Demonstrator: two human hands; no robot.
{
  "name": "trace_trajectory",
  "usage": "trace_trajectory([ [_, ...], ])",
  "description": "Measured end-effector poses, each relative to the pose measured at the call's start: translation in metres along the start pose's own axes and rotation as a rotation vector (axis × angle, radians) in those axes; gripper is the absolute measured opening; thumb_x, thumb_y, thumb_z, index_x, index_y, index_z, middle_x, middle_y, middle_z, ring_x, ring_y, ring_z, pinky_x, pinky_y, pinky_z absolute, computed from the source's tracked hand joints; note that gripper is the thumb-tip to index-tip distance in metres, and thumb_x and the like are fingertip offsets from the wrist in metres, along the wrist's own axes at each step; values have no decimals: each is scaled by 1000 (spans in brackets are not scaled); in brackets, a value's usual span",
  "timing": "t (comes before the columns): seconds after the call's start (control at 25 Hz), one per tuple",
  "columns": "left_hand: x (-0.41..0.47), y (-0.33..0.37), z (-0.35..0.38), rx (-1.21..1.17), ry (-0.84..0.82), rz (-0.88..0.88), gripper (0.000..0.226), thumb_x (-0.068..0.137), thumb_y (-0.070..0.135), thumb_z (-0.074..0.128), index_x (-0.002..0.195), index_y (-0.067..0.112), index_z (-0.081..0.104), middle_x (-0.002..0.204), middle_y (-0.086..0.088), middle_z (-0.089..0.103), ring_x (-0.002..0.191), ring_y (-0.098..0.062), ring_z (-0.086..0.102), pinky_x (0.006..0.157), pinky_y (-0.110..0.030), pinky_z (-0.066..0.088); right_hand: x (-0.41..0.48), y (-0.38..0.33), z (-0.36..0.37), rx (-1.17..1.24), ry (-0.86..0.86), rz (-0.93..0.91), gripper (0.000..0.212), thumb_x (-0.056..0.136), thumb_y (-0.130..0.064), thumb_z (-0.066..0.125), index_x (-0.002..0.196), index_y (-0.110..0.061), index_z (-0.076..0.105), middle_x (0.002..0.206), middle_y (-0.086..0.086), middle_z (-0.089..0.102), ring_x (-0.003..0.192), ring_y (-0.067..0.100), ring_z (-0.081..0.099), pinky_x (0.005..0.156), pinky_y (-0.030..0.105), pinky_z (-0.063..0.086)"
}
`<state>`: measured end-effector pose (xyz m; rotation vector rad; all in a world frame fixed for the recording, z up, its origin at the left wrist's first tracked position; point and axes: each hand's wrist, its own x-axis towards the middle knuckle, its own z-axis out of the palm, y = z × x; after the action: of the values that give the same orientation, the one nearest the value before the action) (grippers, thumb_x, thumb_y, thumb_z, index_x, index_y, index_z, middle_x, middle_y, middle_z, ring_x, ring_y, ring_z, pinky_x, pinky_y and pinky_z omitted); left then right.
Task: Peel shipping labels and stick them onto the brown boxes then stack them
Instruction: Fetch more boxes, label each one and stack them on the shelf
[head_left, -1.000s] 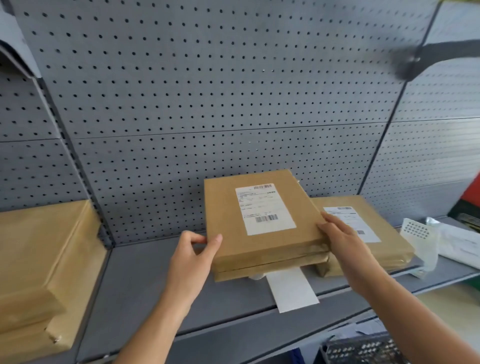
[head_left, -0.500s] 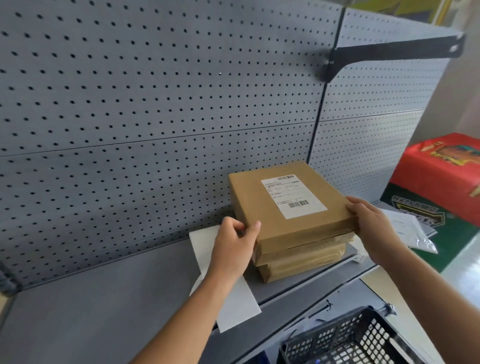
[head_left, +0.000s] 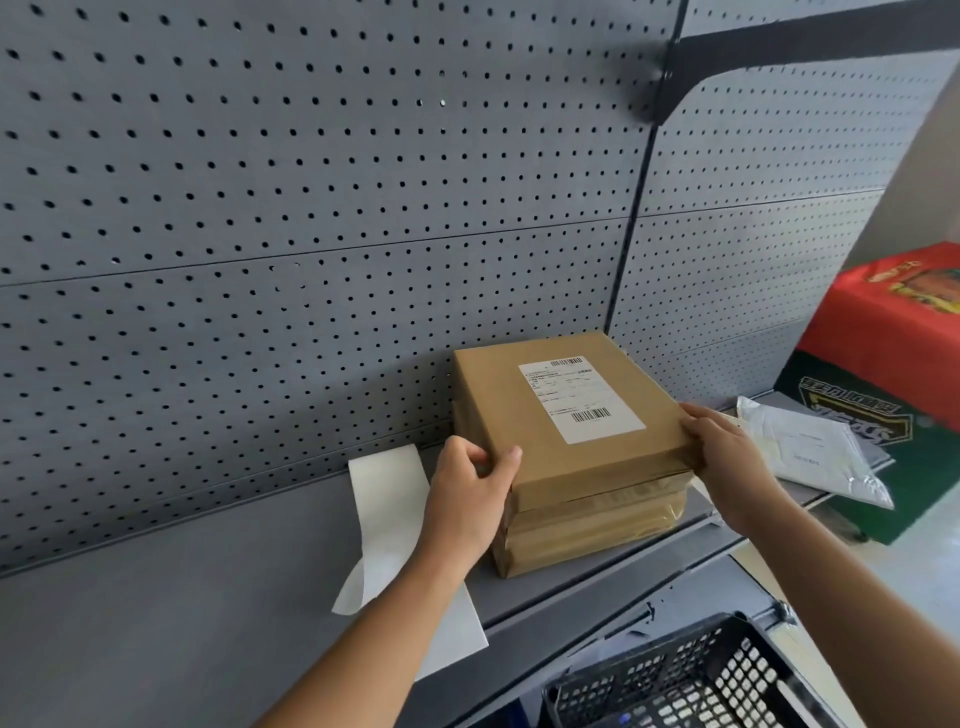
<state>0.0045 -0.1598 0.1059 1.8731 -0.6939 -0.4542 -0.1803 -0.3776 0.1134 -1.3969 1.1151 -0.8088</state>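
Label print (head_left: 581, 399) too small to read; crate (head_left: 685, 680) cut off below.

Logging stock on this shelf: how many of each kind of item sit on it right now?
Brown boxes, stacked: 2, top and bottom
White backing sheets: 1
Grey poly mailers: 1
Total: 4

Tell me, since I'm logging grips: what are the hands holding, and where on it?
Both hold the top labelled box of the stack: left hand at its near-left corner, right hand at its near-right corner.
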Motion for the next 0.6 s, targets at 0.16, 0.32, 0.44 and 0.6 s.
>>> trace_trajectory([
  [0.16, 2, -2, 0, 18, -6, 4, 38, 92, 55, 63, 100, 20, 53, 100, 2, 63, 88, -9, 61, 65, -19, 42, 1, -3, 3, -75, -16, -8, 28, 99, -27, 47, 121, -29, 64, 122, 4, 64, 116, 26, 58, 107, 48, 46],
  [0.32, 1, -9, -17, 24, 15, -5, 34, 97, 52, 56, 107, 20, 56, 102, 8, 64, 96, -11, 61, 76, -24, 44, -12, -17, 10, -277, 74, -161, 40, 95, -26, 46, 134, -27, 54, 137, 2, 55, 123, 21, 52, 107, 47, 42],
  [0.44, -2, -17, -49, 57, 107, 1, 26, 100, 45, 55, 109, 20, 57, 108, 8, 66, 102, -12, 62, 85, -31, 48, -34, -41, 31, -387, 160, -370, 39, 96, -24, 46, 134, -27, 52, 142, 0, 48, 129, 21, 46, 105, 41, 38],
  [0.6, -13, -21, -124, 269, 293, 119, 31, 102, 45, 51, 125, 24, 56, 130, 10, 62, 118, -11, 59, 98, -37, 51, -64, -71, 90, -531, 70, -609, 31, 99, -20, 48, 128, -22, 57, 137, 5, 50, 127, 28, 47, 102, 45, 39],
])
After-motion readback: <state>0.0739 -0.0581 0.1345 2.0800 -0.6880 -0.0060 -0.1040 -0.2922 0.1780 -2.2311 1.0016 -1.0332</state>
